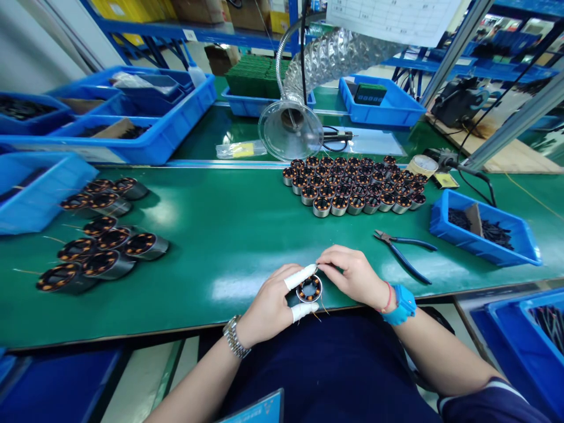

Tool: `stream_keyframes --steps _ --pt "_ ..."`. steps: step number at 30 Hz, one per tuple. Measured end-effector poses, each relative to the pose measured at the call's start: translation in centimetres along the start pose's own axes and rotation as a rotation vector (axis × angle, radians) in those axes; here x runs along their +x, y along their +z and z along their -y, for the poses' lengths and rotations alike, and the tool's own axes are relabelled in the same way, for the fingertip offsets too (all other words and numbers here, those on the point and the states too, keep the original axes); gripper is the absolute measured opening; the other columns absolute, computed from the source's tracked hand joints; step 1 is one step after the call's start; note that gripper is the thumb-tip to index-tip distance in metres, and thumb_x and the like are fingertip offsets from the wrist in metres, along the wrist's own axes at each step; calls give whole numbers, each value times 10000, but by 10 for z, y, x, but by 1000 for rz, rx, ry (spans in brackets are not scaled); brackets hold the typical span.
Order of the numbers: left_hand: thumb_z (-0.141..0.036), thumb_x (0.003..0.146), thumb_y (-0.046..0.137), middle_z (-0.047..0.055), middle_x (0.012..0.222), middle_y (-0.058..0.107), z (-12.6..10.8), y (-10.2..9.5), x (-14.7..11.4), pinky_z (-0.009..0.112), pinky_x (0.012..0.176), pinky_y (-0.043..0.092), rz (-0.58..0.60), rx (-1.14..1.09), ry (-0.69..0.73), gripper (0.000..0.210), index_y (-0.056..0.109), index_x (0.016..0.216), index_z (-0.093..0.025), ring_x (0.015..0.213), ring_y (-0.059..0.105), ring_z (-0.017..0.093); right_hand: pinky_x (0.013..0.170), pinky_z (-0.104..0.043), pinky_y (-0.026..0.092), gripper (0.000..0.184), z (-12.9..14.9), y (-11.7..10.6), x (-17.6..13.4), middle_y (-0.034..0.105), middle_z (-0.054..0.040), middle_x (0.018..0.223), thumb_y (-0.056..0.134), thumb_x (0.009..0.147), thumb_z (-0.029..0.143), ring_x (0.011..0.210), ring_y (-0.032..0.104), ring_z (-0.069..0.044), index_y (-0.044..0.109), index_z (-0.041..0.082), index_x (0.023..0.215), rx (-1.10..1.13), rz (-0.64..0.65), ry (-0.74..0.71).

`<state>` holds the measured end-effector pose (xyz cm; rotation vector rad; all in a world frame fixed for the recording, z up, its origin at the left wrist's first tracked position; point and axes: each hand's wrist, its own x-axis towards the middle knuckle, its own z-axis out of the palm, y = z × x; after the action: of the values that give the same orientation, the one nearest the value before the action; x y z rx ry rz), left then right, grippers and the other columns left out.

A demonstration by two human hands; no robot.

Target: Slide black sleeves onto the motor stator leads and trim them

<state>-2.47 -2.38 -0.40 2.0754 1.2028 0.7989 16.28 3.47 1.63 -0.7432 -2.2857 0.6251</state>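
Near the front edge of the bench, my left hand (277, 299) grips a motor stator (309, 289) between thumb and forefinger, both wearing white finger cots. The stator is a metal ring with copper windings and a dark inside, its open face up, and thin copper wires stick out on the near side. My right hand (350, 273) is pinched at the stator's far edge, close to the left fingertip. What lies in that pinch is too small to make out. Blue-handled side cutters (408, 252) lie open to the right of my right hand.
Many stators (348, 185) stand grouped beyond my hands; several more (106, 252) sit at the left, wires trailing. A blue bin (484, 247) of small black pieces is at right, larger blue trays (167, 135) at back left. A clear extraction hood (291, 132) hangs over the bench.
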Motion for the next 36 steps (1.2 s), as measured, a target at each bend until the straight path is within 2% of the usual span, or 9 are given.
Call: stream_keyframes --steps 4,7,9,12,16,22,29,33,36 --pt "-367 728 648 69 1060 575 0 -1 1 374 859 454 -4 4 8 525 467 1199 -221 975 537 207 665 -298 448 205 -5 8 -2 601 -96 767 403 857 144 736 509 -163 582 125 761 -318 47 -216" --pt "-362 723 650 70 1058 583 -1 -1 1 374 860 457 3 8 -18 508 478 1178 -214 978 546 213 658 -305 437 219 -5 8 -4 600 -99 762 393 858 139 724 502 -165 581 124 747 -339 87 -259" --pt "-353 703 666 77 1092 579 -1 0 0 391 876 451 -6 20 -66 537 464 1181 -212 1005 545 227 693 -296 443 168 -3 3 -3 610 -98 823 430 852 166 758 518 -156 589 113 855 -193 93 -150" --pt "-345 664 696 83 1131 572 -2 1 -1 407 893 444 -28 21 -143 603 427 1186 -206 1033 545 241 710 -256 445 194 3 -8 1 622 -64 864 466 850 218 758 540 -120 593 129 966 118 141 164" --pt "-341 657 697 77 1127 577 -2 2 -2 402 894 446 -25 6 -192 609 410 1178 -212 1037 552 239 636 -215 418 209 7 -14 11 616 -15 737 484 836 262 652 521 -88 648 133 851 374 303 452" --pt "-342 657 693 80 1128 572 -3 2 -3 402 890 444 -23 21 -204 601 414 1173 -211 1038 548 242 584 -199 381 153 6 -6 15 597 7 656 591 737 258 591 482 -71 645 115 742 574 269 634" --pt "-378 652 699 86 1082 573 -6 3 0 419 877 432 -33 62 -160 542 485 1120 -209 1006 538 254 500 -192 328 151 10 6 12 484 51 515 610 692 231 493 393 -53 555 126 597 515 138 740" --pt "-343 657 704 78 1091 575 -10 -4 -1 406 894 420 9 -44 -183 516 501 1114 -214 1014 535 244 532 -208 383 181 13 -2 5 551 17 581 559 770 282 529 452 -73 598 127 684 399 136 624" --pt "-336 650 716 68 1130 579 -11 -12 -4 386 931 401 93 -257 -214 528 500 1117 -215 1050 532 235 682 -257 445 200 14 -15 -2 631 -52 842 527 819 283 724 538 -117 611 149 943 201 60 227"
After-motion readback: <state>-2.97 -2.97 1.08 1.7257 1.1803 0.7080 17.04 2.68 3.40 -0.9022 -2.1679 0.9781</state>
